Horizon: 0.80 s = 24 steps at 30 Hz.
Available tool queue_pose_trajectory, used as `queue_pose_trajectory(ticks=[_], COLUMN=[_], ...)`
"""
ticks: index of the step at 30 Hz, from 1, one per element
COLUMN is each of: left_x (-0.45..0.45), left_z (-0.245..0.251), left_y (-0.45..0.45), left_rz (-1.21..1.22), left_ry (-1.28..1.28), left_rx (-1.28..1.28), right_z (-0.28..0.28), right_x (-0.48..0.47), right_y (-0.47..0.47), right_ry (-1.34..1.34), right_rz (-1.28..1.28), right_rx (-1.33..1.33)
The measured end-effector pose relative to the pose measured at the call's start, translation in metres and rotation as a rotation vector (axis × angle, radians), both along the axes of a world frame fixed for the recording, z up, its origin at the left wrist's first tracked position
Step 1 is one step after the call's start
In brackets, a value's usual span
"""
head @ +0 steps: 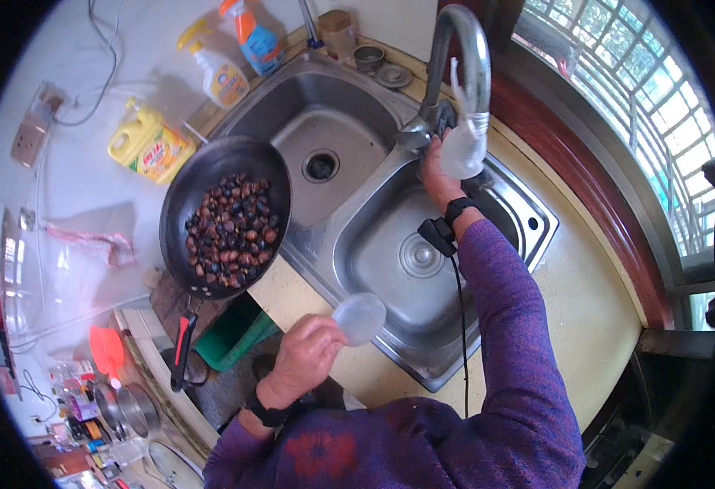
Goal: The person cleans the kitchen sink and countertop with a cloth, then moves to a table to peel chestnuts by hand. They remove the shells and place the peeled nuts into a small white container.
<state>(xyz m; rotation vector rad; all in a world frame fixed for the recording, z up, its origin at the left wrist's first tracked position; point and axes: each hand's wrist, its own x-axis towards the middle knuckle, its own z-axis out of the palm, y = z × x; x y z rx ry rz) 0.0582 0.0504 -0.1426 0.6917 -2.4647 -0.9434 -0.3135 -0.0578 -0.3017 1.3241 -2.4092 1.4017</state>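
Note:
My left hand holds a thin, translucent round plastic lid or shallow dish by its edge, over the counter's front strip. My right hand reaches across the right sink basin to the base of the chrome faucet. Its fingers are partly hidden behind the spout's whitish plastic cover, beside a dark object I cannot identify. A black wok with many small reddish-brown nuts or fruits rests across the left basin's near corner.
Behind the left basin stand two spray bottles and a yellow detergent jug. The wok's handle sticks out above a green bin. A black cable hangs from my right wrist device.

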Motion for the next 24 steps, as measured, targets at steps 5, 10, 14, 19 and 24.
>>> queue_pose_trajectory(ticks=[5,10,14,19,24], left_x=[0.015,0.036,0.058,0.076,0.068], left_z=[0.0,0.009,0.008,0.021,0.041], left_y=[-0.001,0.012,0.023,0.029,0.025], left_rz=[0.022,0.036,0.058,0.001,-0.197], left_ry=[0.037,0.073,0.114,0.154,0.224], left_rx=[0.012,0.001,-0.04,-0.051,-0.051], right_z=[0.01,0.026,0.031,0.043,0.066], right_x=[0.059,0.166,0.228,0.255,0.236], right_y=[0.0,-0.001,0.03,0.091,0.203], right_ry=[0.327,0.493,0.416,0.276,-0.052], right_rz=[0.007,0.186,0.427,0.524,0.422], right_rx=[0.26,0.293,0.333,0.287,0.258])
